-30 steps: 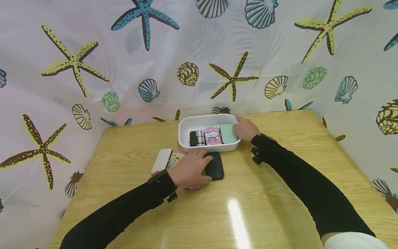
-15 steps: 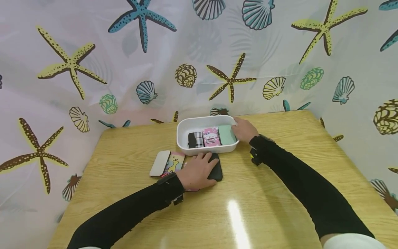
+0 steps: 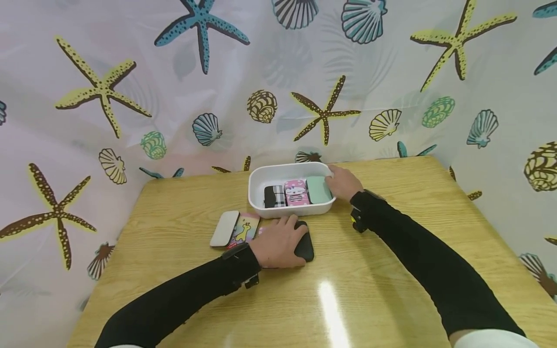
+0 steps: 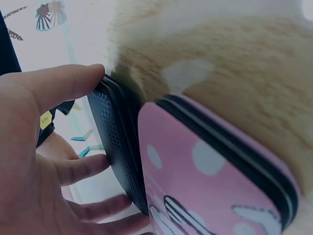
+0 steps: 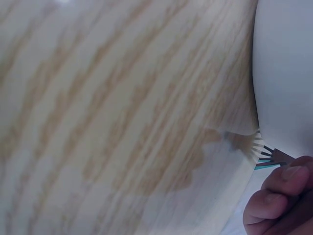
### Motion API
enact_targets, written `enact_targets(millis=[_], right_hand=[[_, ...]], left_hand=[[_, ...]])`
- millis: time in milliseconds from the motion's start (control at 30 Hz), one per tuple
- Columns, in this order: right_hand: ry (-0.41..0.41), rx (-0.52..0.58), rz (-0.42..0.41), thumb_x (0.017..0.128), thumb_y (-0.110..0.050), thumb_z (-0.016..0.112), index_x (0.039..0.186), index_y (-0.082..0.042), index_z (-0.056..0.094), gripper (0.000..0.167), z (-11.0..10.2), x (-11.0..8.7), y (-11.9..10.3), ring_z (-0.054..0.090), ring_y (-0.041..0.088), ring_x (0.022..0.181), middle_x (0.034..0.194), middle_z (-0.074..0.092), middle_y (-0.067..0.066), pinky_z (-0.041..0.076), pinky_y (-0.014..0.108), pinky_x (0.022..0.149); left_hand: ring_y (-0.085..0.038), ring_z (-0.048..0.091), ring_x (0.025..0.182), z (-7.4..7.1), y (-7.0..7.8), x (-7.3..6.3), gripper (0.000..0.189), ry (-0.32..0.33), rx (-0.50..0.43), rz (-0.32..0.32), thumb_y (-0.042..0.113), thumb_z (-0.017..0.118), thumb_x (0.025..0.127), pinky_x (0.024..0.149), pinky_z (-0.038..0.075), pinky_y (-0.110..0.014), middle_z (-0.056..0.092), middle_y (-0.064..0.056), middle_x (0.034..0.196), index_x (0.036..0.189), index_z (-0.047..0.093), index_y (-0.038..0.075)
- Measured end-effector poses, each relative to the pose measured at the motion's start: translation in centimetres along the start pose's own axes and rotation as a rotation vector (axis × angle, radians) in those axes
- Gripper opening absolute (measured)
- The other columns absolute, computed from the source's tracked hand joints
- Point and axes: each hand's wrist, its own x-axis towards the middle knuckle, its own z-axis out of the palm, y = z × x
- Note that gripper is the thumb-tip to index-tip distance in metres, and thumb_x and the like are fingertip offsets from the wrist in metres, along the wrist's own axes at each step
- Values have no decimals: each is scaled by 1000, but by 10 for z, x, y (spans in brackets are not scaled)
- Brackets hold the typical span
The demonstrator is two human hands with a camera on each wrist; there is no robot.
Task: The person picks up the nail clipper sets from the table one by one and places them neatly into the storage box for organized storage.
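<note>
My left hand (image 3: 278, 243) holds a small black case (image 3: 306, 247) just in front of the white plastic bin (image 3: 296, 211). In the left wrist view the thumb is at one end of the case and the fingers lie along its textured face. A pink case with white spots (image 4: 181, 161) is right beside it, mostly hidden under the hand in the head view. My right hand (image 3: 344, 182) grips the bin's right rim. Inside the bin, side by side, are a black-and-white checked case (image 3: 275, 196), a pink cat case (image 3: 297, 192) and a mint green case (image 3: 319, 189).
A cream case (image 3: 225, 229) and a giraffe-print case (image 3: 244, 230) lie left of my left hand on the wooden table (image 3: 374, 290). A curtain with starfish and shells (image 3: 278, 63) hangs close behind the table and along its sides.
My left hand has moved right onto the black case, fingers around it. The case has since shifted slightly toward me. The right hand stays on the bin's rim.
</note>
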Motion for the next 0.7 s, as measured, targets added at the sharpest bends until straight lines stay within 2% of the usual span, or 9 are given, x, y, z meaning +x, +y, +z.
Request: enact_targets(millis=[100, 267, 467, 567, 700], right_hand=[[2, 1, 1, 103, -24, 40, 153, -5, 41, 53, 0, 1, -1, 59, 32, 111, 140, 58, 20, 46, 51, 102], [11, -11, 4, 103, -24, 39, 153, -5, 40, 53, 0, 1, 1, 60, 31, 110, 140, 58, 20, 47, 50, 102], [2, 5, 15, 103, -24, 40, 153, -5, 41, 53, 0, 1, 0, 59, 32, 112, 141, 57, 20, 45, 52, 104], [6, 4, 10, 103, -24, 41, 153, -5, 41, 53, 0, 1, 1, 60, 32, 112, 140, 58, 20, 46, 52, 103], [11, -4, 5, 103, -24, 40, 152, -5, 41, 53, 2, 3, 3, 60, 32, 111, 140, 58, 20, 46, 52, 103]], left_hand=[[-22, 49, 113, 0, -1, 2, 77, -6, -33, -13, 59, 73, 82, 94, 46, -35, 47, -9, 135, 142, 49, 19], [-19, 50, 106, 1, -2, 5, 79, 7, -16, -1, 61, 74, 79, 92, 45, -34, 55, -6, 123, 140, 50, 18], [-18, 49, 106, -1, -2, 4, 78, 27, -46, 1, 63, 75, 75, 88, 46, -32, 56, -4, 123, 137, 54, 21], [-17, 50, 106, -6, -1, 1, 78, 63, -65, 18, 62, 75, 75, 86, 47, -30, 55, -4, 125, 137, 54, 21], [-17, 52, 107, -22, -2, -3, 80, 137, -89, 37, 61, 76, 74, 86, 49, -29, 55, -4, 128, 138, 53, 19]])
